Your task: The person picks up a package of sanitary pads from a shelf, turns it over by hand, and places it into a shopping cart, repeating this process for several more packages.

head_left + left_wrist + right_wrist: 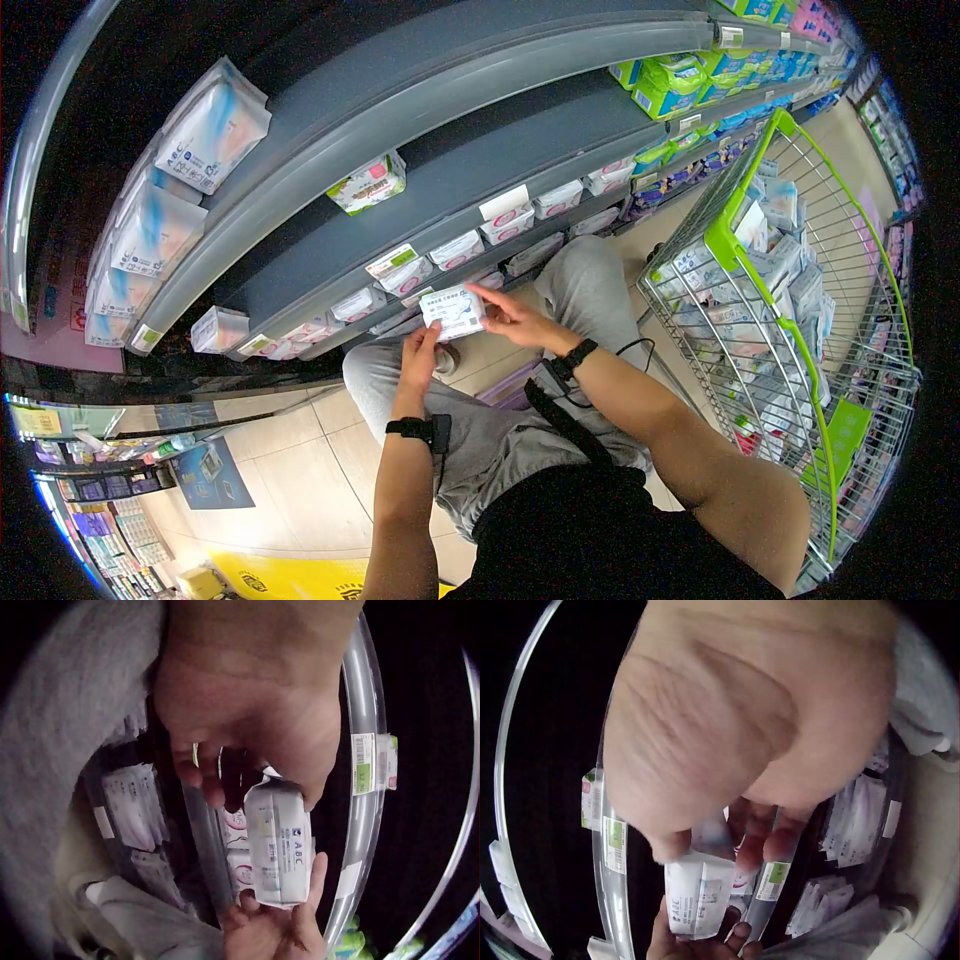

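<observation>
Both hands hold a white soft pack of sanitary pads [452, 312], marked ABC, before the lower shelves in the head view. My left hand [418, 362] grips its near left corner, thumb on the printed face. From the right side, my right hand [527, 327] holds the pack, its index finger reaching along the top edge. In the left wrist view the end of the pack [281, 847] faces the camera, between the left hand [251, 727] and the right hand [274, 934]. The right wrist view shows the pack [699, 896] between thumb and fingers.
Similar packs [457, 250] line the lower shelf [590, 165]; larger packs [215, 135] stand at left. A wire shopping cart [720, 240] with green trim, holding many packs, is at right. Bent knees [590, 290] flank the hands. A yellow floor mat [290, 578] lies behind.
</observation>
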The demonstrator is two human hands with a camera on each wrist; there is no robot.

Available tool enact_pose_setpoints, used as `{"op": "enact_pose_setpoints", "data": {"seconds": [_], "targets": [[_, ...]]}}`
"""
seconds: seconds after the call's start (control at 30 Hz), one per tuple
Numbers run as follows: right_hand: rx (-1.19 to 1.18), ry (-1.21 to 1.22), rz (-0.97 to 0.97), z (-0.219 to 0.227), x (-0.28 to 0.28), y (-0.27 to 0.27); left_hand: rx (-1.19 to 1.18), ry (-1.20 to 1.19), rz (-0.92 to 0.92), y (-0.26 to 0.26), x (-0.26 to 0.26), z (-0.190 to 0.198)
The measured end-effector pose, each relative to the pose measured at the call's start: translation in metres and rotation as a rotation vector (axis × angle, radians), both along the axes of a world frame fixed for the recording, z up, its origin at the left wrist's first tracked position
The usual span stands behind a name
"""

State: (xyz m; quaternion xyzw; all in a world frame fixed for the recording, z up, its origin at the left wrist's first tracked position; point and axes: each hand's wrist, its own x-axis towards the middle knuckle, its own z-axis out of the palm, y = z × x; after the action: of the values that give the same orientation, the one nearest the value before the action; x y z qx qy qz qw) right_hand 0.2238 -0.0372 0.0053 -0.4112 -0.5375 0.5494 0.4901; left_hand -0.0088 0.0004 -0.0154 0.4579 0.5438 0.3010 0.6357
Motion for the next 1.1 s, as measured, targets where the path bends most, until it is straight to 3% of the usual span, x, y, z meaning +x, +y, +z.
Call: {"op": "enact_pose_setpoints", "data": {"seconds": [0.1, 0.2, 0.3, 0.4, 0.5, 0.6, 0.7, 0.8, 0.9, 1.0, 1.1], "targets": [[-0.07, -0.175, 0.317, 0.004, 0.009, -0.002, 0.017, 0.005, 0.011, 0.0, 0.0, 0.003], [-0.089, -0.105, 0.259, 0.007, 0.004, -0.004, 0.012, 0.046, 0.019, -0.001, 0.0, 0.005], [0.057, -0.125, 0.179, -0.008, 0.002, 0.0, -0.078, 0.009, -0.06, -0.001, -0.002, -0.001], [0.099, -0.162, 0.112, -0.016, 0.004, 0.003, 0.053, -0.132, -0.087, -0.011, 0.003, 0.005], [0.013, -0.036, 0.04, -0.011, 0.002, 0.003, 0.414, -0.088, -0.153, -0.012, 0.01, 0.02], [-0.348, -0.012, 0.215, 0.011, 0.01, 0.001, 0.459, 0.128, -0.23, -0.01, 0.013, 0.033], [-0.404, -0.022, 0.334, 0.01, 0.009, -0.004, 0.543, 0.228, -0.346, -0.002, -0.003, -0.01], [-0.147, -0.002, 0.187, -0.016, -0.003, -0.006, 0.356, 0.266, -0.258, -0.006, 0.0, -0.001], [-0.139, -0.478, 0.147, -0.014, 0.007, -0.002, 0.316, 0.379, -0.244, -0.005, 0.001, -0.004], [-0.183, -0.446, 0.076, -0.028, 0.006, 0.003, 0.069, 0.307, -0.094, -0.004, 0.005, 0.006], [-0.139, -0.354, -0.113, -0.032, 0.003, 0.0, -0.092, 0.291, -0.106, 0.001, 0.0, 0.001]]}}
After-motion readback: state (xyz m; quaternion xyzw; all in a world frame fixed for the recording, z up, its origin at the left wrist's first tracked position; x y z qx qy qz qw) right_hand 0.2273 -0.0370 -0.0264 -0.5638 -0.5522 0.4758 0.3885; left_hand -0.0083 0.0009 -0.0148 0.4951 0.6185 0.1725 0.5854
